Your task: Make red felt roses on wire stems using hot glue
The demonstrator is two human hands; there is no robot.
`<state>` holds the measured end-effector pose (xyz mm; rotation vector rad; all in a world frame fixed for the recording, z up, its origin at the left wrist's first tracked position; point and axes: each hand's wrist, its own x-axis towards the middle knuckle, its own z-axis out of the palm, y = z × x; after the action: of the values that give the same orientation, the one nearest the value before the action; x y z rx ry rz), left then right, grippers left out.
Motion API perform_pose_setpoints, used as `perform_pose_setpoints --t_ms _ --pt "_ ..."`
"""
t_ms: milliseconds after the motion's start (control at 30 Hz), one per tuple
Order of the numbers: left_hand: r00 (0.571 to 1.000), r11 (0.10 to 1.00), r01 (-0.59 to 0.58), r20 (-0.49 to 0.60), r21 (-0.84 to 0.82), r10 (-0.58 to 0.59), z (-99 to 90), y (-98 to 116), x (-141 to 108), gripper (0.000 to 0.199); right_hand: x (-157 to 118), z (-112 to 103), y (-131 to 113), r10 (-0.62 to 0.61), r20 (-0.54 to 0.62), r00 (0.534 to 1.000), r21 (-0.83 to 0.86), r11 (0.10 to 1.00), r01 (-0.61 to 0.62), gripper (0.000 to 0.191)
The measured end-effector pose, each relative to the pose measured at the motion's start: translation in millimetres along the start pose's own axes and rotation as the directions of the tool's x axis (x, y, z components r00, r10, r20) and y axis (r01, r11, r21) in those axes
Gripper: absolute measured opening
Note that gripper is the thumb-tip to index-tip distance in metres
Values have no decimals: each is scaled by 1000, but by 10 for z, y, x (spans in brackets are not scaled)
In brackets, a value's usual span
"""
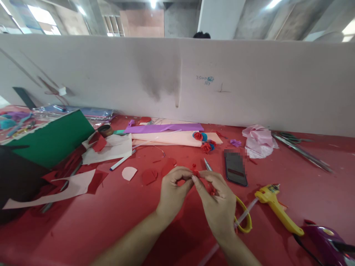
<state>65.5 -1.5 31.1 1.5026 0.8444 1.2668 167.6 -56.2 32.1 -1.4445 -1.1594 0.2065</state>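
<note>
My left hand (pixel 173 194) and my right hand (pixel 220 203) meet above the red table, thumbs and fingertips pinched together. Between them is a small red paper piece (pixel 195 172), mostly covered by the fingers. Under my right hand lie yellow-handled scissors (pixel 249 223), their blade tip showing past the knuckles. Left of my left hand rest a dark red paper round (pixel 149 177) and a pale pink paper piece (pixel 129 173). Farther back, red and blue paper flowers (pixel 198 136) sit on peach paper strips (pixel 166 139).
A phone (pixel 235 168) lies right of my hands, with a yellow glue gun (pixel 279 208) beyond it. A purple device (pixel 328 240) stands at the near right corner. Crumpled pink paper (pixel 259 141), a purple strip (pixel 163 128) and green card (pixel 58 138) lie before a white partition (pixel 111 74).
</note>
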Motion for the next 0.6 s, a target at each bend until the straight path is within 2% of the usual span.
perform_pose_setpoints --t_ms 100,200,267,333,433,533,600 --pt "999 999 -29 -17 25 29 -2 -13 -6 14 -8 4 21 -161 -14 987 -63 985 160 5" --pt "997 995 -70 -36 72 73 -5 -6 -13 16 -20 4 25 -196 -5 981 -76 978 195 5" --pt "996 993 -89 11 84 88 -8 11 -12 14 -18 -5 24 -118 8 993 -55 991 118 5" --pt "995 994 -83 67 73 78 -12 31 -3 13 -4 -15 33 23 38 999 2 1000 -23 9" --pt "999 1000 8 46 16 -9 -34 40 26 10 36 -12 73 235 136 963 160 954 -255 16" --pt "993 990 115 0 -85 -116 -87 14 73 9 79 15 120 315 253 915 282 880 -381 18" --pt "986 972 169 37 -161 -165 -137 -13 113 13 98 35 136 314 315 896 306 859 -409 19"
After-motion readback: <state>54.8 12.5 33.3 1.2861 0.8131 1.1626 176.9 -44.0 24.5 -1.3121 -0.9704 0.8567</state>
